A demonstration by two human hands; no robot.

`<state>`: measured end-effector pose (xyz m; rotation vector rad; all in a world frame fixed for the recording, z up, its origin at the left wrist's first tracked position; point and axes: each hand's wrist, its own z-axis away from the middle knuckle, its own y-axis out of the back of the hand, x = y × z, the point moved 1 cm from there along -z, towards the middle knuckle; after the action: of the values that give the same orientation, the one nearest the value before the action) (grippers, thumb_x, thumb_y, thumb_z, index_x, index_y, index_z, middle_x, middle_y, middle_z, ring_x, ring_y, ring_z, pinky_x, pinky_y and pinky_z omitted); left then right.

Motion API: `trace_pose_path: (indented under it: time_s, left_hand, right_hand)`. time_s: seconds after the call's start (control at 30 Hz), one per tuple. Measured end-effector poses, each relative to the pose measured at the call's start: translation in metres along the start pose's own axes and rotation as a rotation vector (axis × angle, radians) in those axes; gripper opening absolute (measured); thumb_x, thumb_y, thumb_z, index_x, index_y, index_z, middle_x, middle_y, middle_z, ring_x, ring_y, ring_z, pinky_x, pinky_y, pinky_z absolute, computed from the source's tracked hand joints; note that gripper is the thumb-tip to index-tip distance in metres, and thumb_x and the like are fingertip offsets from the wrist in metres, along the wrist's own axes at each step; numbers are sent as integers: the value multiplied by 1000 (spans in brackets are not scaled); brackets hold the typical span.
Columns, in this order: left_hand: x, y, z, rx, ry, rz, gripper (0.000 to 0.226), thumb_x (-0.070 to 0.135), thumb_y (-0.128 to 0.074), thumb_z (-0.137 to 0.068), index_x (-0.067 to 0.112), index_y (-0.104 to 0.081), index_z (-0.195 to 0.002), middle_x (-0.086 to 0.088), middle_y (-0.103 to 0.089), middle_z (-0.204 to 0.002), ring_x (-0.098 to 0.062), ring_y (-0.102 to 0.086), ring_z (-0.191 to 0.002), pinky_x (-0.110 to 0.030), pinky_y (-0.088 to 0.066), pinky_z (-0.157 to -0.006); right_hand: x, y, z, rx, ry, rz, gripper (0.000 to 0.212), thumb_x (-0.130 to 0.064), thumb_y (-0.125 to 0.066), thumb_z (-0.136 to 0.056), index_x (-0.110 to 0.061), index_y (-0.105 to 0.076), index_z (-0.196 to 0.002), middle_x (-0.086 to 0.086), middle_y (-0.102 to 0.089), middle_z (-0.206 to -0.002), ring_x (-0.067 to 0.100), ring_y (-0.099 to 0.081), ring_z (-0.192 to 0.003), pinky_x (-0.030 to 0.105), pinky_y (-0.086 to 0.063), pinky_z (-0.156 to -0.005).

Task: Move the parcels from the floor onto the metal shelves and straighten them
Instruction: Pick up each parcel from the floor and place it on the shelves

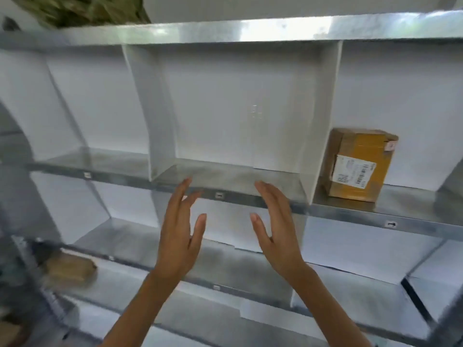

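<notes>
The metal shelves (233, 196) fill the view, split into compartments by white dividers. A brown cardboard parcel (358, 164) with a white label stands upright on the middle shelf, in the compartment to the right of the central one. A second brown parcel (70, 267), blurred, lies on the lower shelf at the far left. My left hand (179, 236) and my right hand (275, 231) are raised side by side in front of the bare central compartment, palms facing each other, fingers straight, holding nothing.
A green leafy-patterned bundle (82, 8) lies on the top shelf at the upper left. White dividers (325, 121) wall off each compartment. Small labels (219, 195) mark the shelf edges. A dark upright post (37, 284) stands at the lower left.
</notes>
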<state>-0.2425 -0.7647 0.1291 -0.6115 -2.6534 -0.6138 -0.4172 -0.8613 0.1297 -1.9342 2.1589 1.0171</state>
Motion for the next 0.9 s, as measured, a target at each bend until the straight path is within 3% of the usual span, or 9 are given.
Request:
trace_pose_path:
  time_s: [0.1,0.27,0.4,0.67,0.77,0.9]
  left_hand:
    - [-44,126,45,-5,162,-281,45,42,-33,-102,18,-41,-140,4,-24,-159,-17,-26,-146,-50,-41,-108]
    - [-60,319,143,47,345,-738,48,40,-36,-101,9,-48,-135,-9,-35,-154,-25,-26,-146,-44,-25,-118]
    - [-59,423,217,38,536,-1011,45,37,-37,-100,10,-48,-133,-12,-40,-150,-29,-30,-143,-44,-20,-120]
    - [-71,517,324,92,828,-1181,51,42,-30,-101,10,-48,-136,-10,-41,-151,-27,-28,-145,-45,-20,-120]
    - [-94,535,341,109,902,-1181,53,45,-28,-101,11,-48,-136,-9,-40,-151,-26,-28,-145,-49,-23,-119]
    - [-140,550,350,133,956,-1183,46,41,-32,-102,14,-46,-136,-8,-41,-150,-25,-28,-145,-47,-21,-120]
  right_hand:
    - [-54,-88,14,-139,59,-96,49,-45,-34,-101,-32,-30,-148,-3,-35,-152,11,-26,-143,26,-24,-118]
    - [-160,-223,58,-342,195,-234,52,-44,-35,-101,-18,-40,-146,4,-40,-149,21,-34,-141,42,-36,-113]
    - [-236,-301,96,-461,335,-278,50,-36,-41,-99,-16,-40,-145,9,-42,-147,29,-38,-138,50,-38,-109]
    - [-300,-422,145,-746,433,-347,50,-43,-38,-99,-19,-42,-144,7,-41,-147,30,-38,-138,51,-40,-107]
    - [-309,-471,147,-802,443,-371,45,-37,-43,-101,-17,-45,-141,9,-43,-146,32,-38,-138,55,-41,-104]
    - [-316,-531,143,-842,455,-376,46,-41,-42,-100,-16,-48,-138,9,-46,-144,31,-38,-137,50,-39,-108]
